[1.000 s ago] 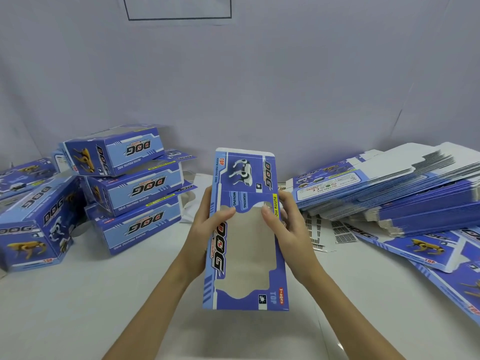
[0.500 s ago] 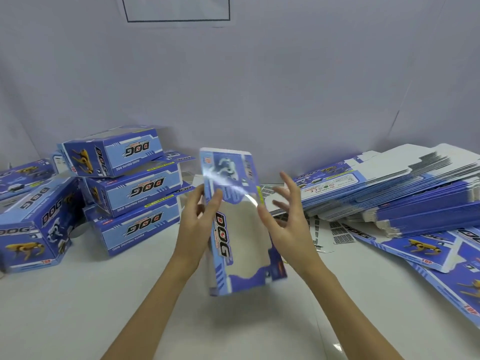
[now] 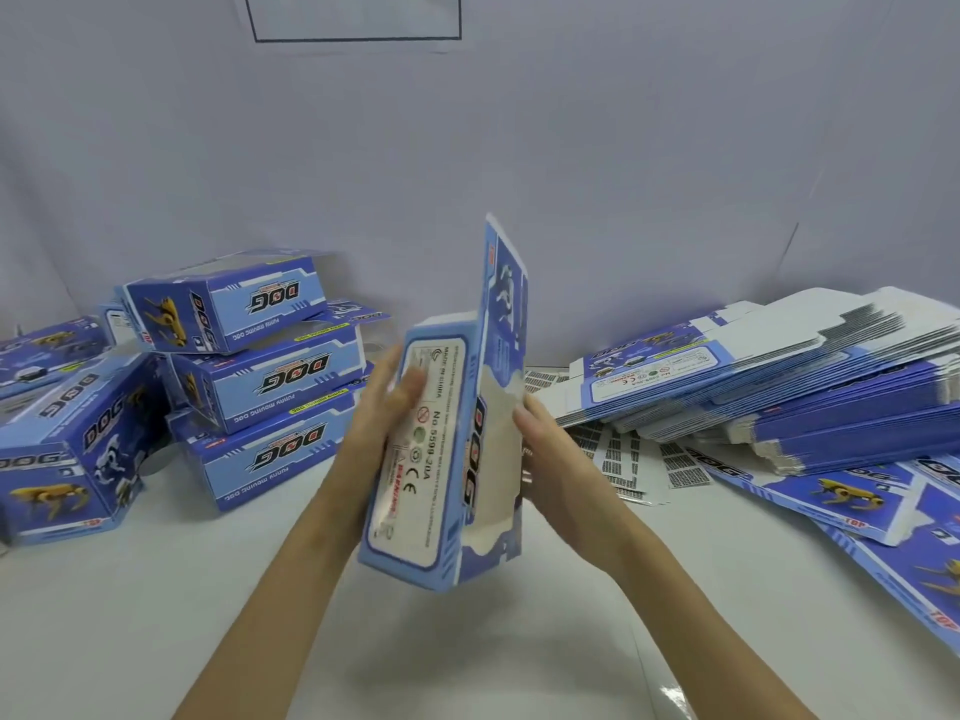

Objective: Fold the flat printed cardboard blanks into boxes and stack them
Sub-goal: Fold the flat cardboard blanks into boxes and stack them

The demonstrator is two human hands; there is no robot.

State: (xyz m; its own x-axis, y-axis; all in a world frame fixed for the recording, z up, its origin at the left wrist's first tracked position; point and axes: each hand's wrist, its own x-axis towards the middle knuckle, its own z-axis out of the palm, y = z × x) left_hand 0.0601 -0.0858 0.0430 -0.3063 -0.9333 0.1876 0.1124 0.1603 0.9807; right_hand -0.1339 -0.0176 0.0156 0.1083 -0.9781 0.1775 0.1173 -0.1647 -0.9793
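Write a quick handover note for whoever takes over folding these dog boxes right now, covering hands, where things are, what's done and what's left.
Left hand: flat against the label panel of the half-opened box.
Right hand: supporting its window side; grip partly hidden.
Box is held upright above the table, end flaps not closed.
Done: folded boxes stacked at left.
Left: close this one, stack it, then work through the flat blanks piled at right.

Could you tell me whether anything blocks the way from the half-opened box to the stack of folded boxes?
Nothing visible does: bare white table lies between the half-opened blue cardboard box and the stack of folded blue boxes on the left.
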